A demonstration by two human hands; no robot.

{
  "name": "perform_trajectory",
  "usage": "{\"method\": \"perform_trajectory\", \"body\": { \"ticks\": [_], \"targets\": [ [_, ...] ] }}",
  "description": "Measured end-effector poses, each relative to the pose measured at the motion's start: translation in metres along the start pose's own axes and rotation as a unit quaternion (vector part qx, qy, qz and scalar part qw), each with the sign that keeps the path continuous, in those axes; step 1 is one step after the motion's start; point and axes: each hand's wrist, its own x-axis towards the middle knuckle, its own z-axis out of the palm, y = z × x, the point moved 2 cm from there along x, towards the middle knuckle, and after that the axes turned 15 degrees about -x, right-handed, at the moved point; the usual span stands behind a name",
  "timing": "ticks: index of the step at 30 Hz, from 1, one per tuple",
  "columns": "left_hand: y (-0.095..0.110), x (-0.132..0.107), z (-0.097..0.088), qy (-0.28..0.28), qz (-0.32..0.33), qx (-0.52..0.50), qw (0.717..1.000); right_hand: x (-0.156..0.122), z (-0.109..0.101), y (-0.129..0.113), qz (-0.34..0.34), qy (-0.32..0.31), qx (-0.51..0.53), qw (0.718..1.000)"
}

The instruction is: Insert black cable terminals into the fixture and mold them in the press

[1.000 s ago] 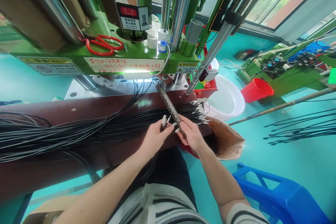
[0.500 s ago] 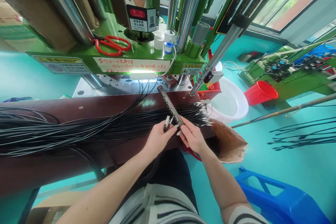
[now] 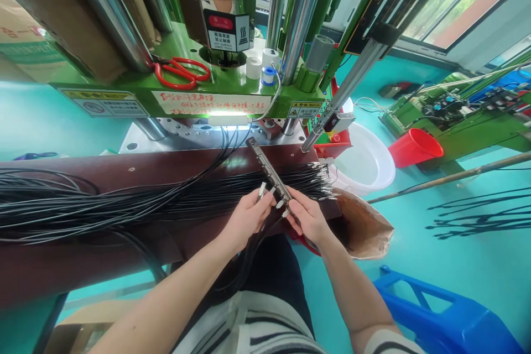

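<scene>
My right hand (image 3: pixel 306 213) is closed around the near end of a long metal mould bar (image 3: pixel 269 171), which slants up and away to the left. Several small slots run along the bar, and silvery connectors (image 3: pixel 283 204) sit at its near end. Closed on black cables with metal connector ends (image 3: pixel 261 190), my left hand (image 3: pixel 248 217) is just left of the bar. Those cables hang down over my lap. Under and behind both hands, a thick bundle of black cables (image 3: pixel 166 204) lies along the brown table, its silvery ends at the right.
Beyond the table stands a green press (image 3: pixel 232 88) with a lit lamp (image 3: pixel 229 120) and red-handled scissors (image 3: pixel 182 73). A paper bag (image 3: pixel 365 227), white tub (image 3: pixel 369 160), red bucket (image 3: pixel 416 147) and blue stool (image 3: pixel 448 310) are at the right.
The left hand has shifted slightly down and left, and more of the cables hanging below it shows. The bar's near end has dropped a little; the right hand keeps its hold.
</scene>
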Motion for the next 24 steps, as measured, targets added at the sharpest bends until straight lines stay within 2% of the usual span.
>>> {"method": "perform_trajectory", "body": {
  "ticks": [3, 10, 16, 21, 24],
  "targets": [
    [-0.001, 0.001, 0.000, -0.009, -0.036, 0.004, 0.999, 0.000, 0.000, 0.000, -0.012, -0.010, -0.001, 1.000],
    [0.003, 0.000, -0.001, -0.022, -0.066, 0.035, 0.997, 0.000, -0.002, -0.001, -0.019, -0.038, -0.005, 0.999],
    [0.002, -0.004, -0.005, 0.028, -0.048, 0.067, 0.996, 0.000, 0.003, -0.003, -0.032, -0.052, -0.043, 0.997],
    [0.002, -0.011, -0.009, 0.002, -0.032, -0.014, 0.999, -0.001, 0.002, -0.004, 0.010, -0.022, 0.008, 1.000],
    [0.006, -0.018, -0.020, 0.054, 0.000, -0.054, 0.997, -0.001, 0.000, -0.005, 0.014, -0.014, 0.017, 1.000]
  ]
}}
